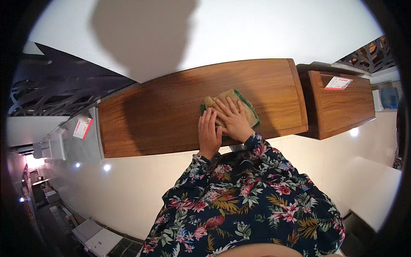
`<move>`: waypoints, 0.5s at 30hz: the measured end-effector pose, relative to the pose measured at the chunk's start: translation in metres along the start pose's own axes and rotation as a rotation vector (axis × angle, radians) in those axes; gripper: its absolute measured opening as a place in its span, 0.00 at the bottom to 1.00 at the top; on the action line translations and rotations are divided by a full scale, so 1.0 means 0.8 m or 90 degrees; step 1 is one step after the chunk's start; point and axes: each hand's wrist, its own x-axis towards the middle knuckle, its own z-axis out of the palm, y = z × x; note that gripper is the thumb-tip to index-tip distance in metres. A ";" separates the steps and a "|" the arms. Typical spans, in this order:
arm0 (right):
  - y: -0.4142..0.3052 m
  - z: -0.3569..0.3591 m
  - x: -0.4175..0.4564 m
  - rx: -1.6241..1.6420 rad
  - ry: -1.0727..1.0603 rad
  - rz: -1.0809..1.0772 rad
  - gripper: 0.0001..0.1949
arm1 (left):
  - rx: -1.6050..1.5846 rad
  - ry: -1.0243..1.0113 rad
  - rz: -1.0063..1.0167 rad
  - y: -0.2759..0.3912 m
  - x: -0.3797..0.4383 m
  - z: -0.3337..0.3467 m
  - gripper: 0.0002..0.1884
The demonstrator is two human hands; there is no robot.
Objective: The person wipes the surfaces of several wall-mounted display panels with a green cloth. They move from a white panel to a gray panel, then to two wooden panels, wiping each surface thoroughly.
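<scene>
A tan cloth with a green edge [253, 116] lies folded on the top of a long wooden cabinet [167, 96]. My right hand [236, 121] rests flat on the cloth with its fingers spread, pressing it to the wood. Just to its left, my left hand [209, 133] touches the cloth's near left edge with its fingertips, its fingers close together and extended. The two hands nearly meet at the left thumb. Neither hand has its fingers curled round the cloth, and the part of it beneath the palms is hidden.
A lower wooden cabinet [346, 104] bearing a printed card [338, 83] stands to the right. At the left is a grey surface [91, 151] with another printed card [83, 128]. A white wall [244, 32] rises behind the long cabinet, and dark openwork panels [64, 86] flank it.
</scene>
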 end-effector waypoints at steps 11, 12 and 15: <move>0.011 -0.003 -0.071 -0.033 0.002 0.130 0.35 | -0.025 -0.007 -0.018 -0.009 -0.002 0.023 0.28; 0.002 -0.002 -0.077 -0.033 -0.009 0.126 0.35 | -0.031 -0.011 -0.017 -0.009 -0.002 0.025 0.27; -0.013 0.010 -0.082 -0.035 -0.009 0.077 0.34 | -0.051 -0.013 -0.005 -0.010 -0.002 0.026 0.28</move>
